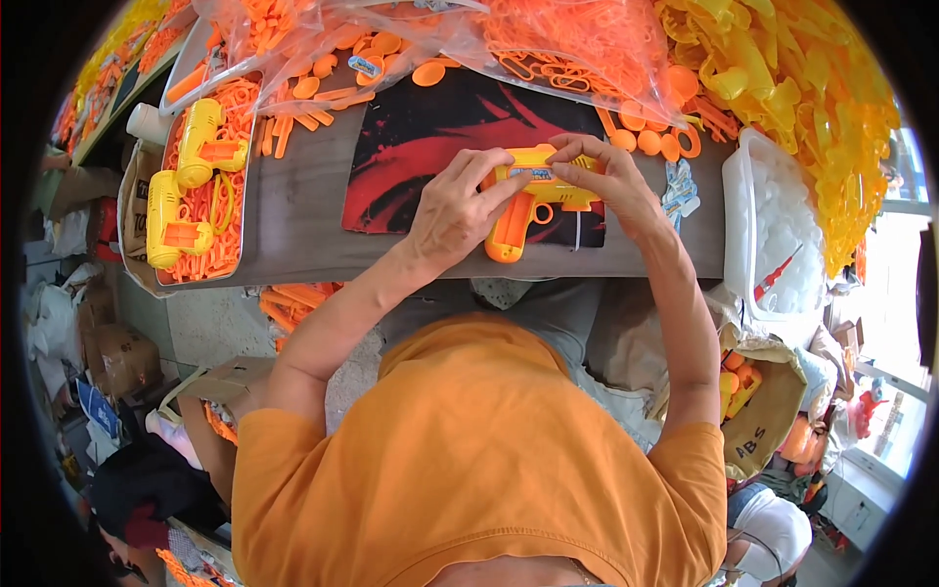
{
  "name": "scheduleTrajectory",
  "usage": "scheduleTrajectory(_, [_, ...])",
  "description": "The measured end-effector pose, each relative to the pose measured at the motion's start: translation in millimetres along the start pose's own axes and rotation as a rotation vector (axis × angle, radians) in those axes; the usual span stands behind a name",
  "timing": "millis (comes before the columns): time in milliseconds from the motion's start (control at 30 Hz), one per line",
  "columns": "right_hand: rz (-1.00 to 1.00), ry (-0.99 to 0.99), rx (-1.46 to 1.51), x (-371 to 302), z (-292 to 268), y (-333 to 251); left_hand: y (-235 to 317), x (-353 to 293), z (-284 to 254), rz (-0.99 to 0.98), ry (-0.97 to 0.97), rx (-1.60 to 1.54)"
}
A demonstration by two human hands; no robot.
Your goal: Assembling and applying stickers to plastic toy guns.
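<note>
A yellow toy gun (539, 189) with an orange grip lies on its side on the black and red mat, its grip toward me. My left hand (458, 203) closes on its left end, thumb and fingertips along the upper body. From the other side my right hand (614, 184) grips its right end, thumb and index finger bent over the top. A small blue and white sticker (533, 175) shows on the body between my fingertips. To the right of the mat lies a pile of similar stickers (680, 193).
A tray (250, 191) of orange parts with two yellow toy gun bodies (186, 191) stands at left. Bags of orange pieces (577, 44) line the back. At right are a white tub (748, 225) holding a red screwdriver (778, 272) and heaped yellow parts (782, 88).
</note>
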State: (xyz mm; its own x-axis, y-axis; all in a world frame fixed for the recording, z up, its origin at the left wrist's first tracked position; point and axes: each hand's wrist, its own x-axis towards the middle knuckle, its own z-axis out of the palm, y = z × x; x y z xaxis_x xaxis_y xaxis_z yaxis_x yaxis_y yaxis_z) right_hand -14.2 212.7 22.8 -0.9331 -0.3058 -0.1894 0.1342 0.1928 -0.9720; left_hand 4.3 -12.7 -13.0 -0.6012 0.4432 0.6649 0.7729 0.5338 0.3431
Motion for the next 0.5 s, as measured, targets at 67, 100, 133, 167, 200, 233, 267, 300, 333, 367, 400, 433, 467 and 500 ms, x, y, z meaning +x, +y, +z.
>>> scheduleTrajectory(67, [0.001,0.003,0.011,0,0,3,0,-2,2,-0.002,0.004,0.041])
scheduleTrajectory(100, [0.003,0.005,0.022,0,0,4,1,-2,2,0.0,0.005,0.042])
scheduleTrajectory(133, [0.003,0.004,0.022,0,0,5,1,-3,2,0.002,0.01,0.05])
scheduleTrajectory(167, [-0.005,0.011,0.011,1,1,6,2,-3,3,0.005,0.015,0.057])
scheduleTrajectory(200, [-0.012,0.017,-0.001,1,1,7,1,-4,3,0.004,0.014,0.058])
scheduleTrajectory(233, [-0.012,0.017,0.0,1,1,6,1,-4,4,0.008,0.014,0.059])
scheduleTrajectory(267, [-0.006,0.022,-0.016,1,2,4,0,-5,4,0.011,0.013,0.061])
scheduleTrajectory(300, [-0.001,0.026,-0.032,1,3,2,0,-5,4,0.01,0.012,0.06])
scheduleTrajectory(333, [0.001,0.029,-0.031,3,1,2,1,-4,3,0.01,0.007,0.06])
scheduleTrajectory(367, [0.053,-0.007,-0.033,5,-1,2,1,-3,3,0.009,0.003,0.06])
scheduleTrajectory(400, [0.105,-0.043,-0.036,8,-3,1,0,-2,3,0.011,0.001,0.057])
scheduleTrajectory(433, [0.11,-0.04,-0.032,9,-4,0,0,-3,3,0.018,0.007,0.053])
scheduleTrajectory(467, [0.122,-0.047,-0.063,9,-4,-1,0,-4,3,0.026,0.014,0.05])
scheduleTrajectory(500, [0.133,-0.054,-0.094,10,-4,-1,0,-6,3,0.028,0.011,0.047])
